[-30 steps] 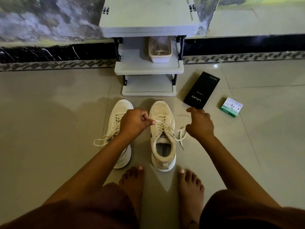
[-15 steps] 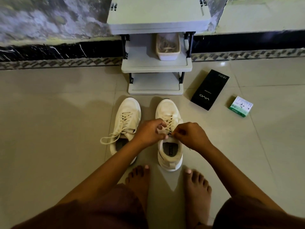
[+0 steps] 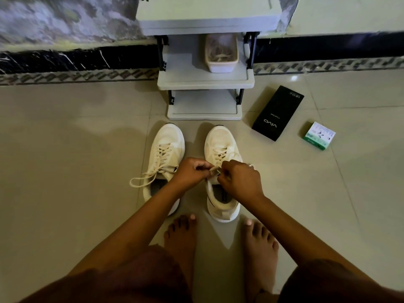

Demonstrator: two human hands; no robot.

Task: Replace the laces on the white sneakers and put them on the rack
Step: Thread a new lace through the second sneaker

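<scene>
You crouch barefoot over two white sneakers on the tiled floor point(image 3: 65, 171). Your left hand point(image 3: 192, 171) and right hand point(image 3: 240, 180) meet over the right sneaker point(image 3: 220, 141), fingers curled, each pinching its lace point(image 3: 215, 169). The left sneaker point(image 3: 164, 147) sits just beside it, laces trailing loose. The rack point(image 3: 205, 82) stands just beyond, with a black box point(image 3: 277, 112) and a small green-and-white box point(image 3: 319, 135) to its right.
</scene>
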